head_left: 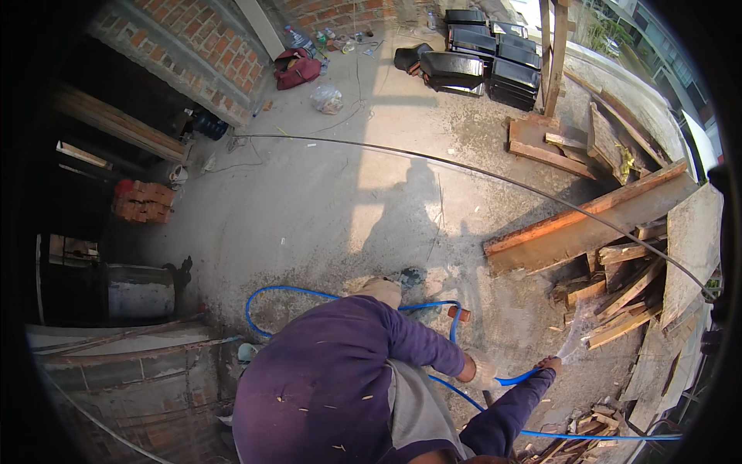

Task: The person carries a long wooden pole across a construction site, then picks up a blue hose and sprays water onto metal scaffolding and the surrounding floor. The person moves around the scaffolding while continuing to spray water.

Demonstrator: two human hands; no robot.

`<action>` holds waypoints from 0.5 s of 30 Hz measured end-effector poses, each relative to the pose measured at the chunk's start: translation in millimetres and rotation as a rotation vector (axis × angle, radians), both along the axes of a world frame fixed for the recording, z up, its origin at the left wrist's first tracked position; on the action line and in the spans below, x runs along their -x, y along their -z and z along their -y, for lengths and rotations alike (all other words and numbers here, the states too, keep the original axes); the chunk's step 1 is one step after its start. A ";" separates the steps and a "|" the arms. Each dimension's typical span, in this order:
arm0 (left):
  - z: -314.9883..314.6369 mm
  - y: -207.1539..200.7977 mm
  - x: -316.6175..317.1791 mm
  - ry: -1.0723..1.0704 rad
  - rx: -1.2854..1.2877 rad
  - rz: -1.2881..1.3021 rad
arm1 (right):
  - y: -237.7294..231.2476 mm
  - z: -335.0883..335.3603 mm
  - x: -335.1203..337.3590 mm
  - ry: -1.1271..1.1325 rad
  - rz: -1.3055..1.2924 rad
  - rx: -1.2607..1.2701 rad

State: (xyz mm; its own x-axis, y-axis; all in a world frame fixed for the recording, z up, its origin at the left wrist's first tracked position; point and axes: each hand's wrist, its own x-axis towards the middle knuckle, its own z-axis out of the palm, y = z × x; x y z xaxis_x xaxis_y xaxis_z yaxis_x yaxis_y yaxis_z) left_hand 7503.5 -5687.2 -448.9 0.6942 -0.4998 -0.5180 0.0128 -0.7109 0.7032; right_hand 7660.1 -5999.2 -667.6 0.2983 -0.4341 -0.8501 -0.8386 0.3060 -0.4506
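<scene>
Both my arms, in purple sleeves, reach toward the right. My left hand (pixel 484 369), in a pale glove, is closed around a blue hose (pixel 516 379). Further along, at the hose's end, my right hand (pixel 549 363) grips it with fingers pressed together. Water (pixel 576 336) sprays from there in a fan toward broken wooden planks (pixel 618 329). The rest of the hose loops over the concrete floor beyond my arm and runs off to the lower right. Beside one loop lies a reddish brick (pixel 458 313).
Thick wooden beams (pixel 587 220) and boards fill the right side. A dark cable (pixel 464 164) crosses the concrete floor. Black tubs (pixel 479 58) stand stacked at the back. A maroon bag (pixel 297 69) and bricks (pixel 144 203) sit at the left.
</scene>
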 end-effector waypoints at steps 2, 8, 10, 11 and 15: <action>-10.2 2.6 -3.9 -0.117 -0.016 -0.008 | 10.5 -25.3 -35.8 -0.181 0.017 0.026; -42.0 3.7 -1.2 -0.375 0.033 -0.049 | 28.7 -132.7 -85.3 -0.521 -0.050 -0.001; -53.4 1.5 4.6 -0.422 0.033 -0.083 | 32.5 -175.5 -86.3 -0.927 -0.129 0.078; -57.3 0.5 9.0 -0.440 0.031 -0.105 | 33.5 -195.5 -86.8 -1.132 -0.057 0.173; -62.3 4.8 31.9 -0.584 0.093 -0.207 | 39.5 -295.8 -59.8 -1.731 -0.242 0.165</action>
State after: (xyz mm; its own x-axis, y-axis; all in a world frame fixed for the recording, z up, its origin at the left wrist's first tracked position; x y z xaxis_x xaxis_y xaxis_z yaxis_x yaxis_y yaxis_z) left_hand 7471.6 -5624.9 -453.7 0.7564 -0.1179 -0.6434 0.5231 -0.4816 0.7031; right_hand 7719.9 -5703.4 -707.1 0.3538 0.1391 -0.9249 -0.1680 -0.9633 -0.2092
